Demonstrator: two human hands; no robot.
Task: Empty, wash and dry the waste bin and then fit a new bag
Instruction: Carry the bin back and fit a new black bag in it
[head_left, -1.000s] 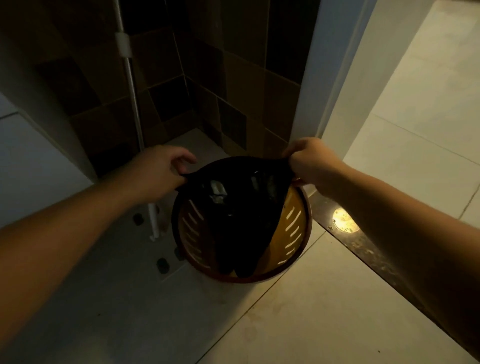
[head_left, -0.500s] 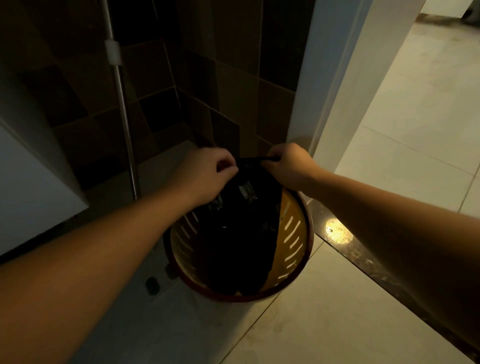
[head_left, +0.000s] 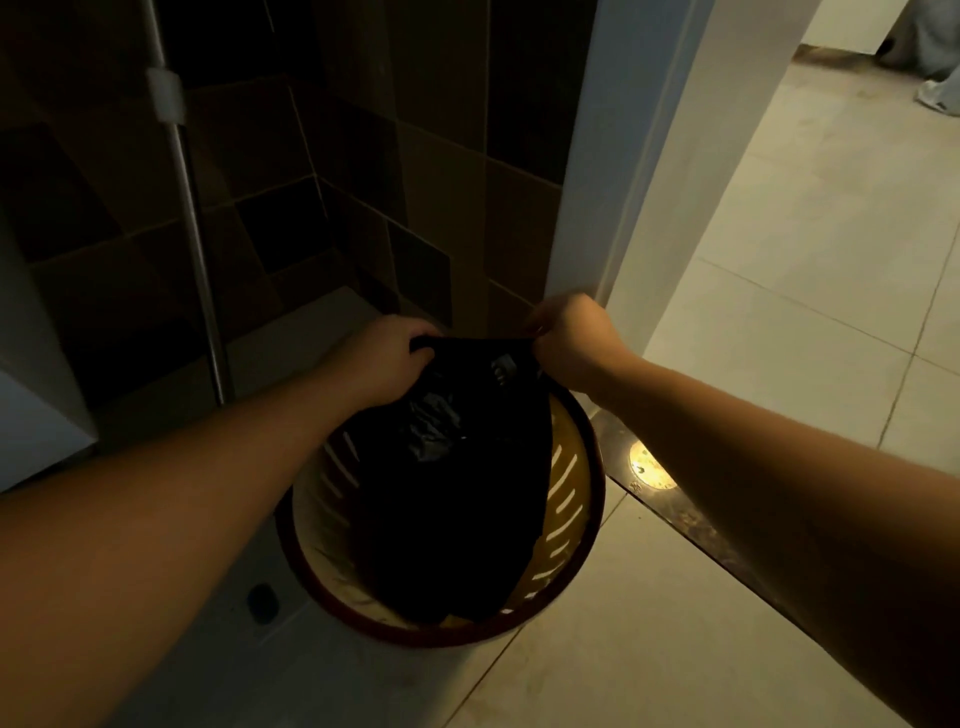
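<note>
The bag (head_left: 457, 483) hangs straight down into the bin (head_left: 571, 478) on the floor, its mouth pinched at the far rim by the left hand (head_left: 384, 358) and right hand (head_left: 569, 332); lifting means straight up.

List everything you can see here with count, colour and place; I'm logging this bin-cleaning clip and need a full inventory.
waste bin: one, yellow slotted wall with dark red rim, on the floor by the doorway
bag: one, black, hanging inside the bin, top edge held up
pole: one, metal with a white clip, upright against the dark tiled wall at left
door frame: one, white, behind the bin
threshold strip: one, dark, with a bright reflection, right of the bin
left hand: grips the bag's top edge
right hand: pinches the bag's top edge
</note>
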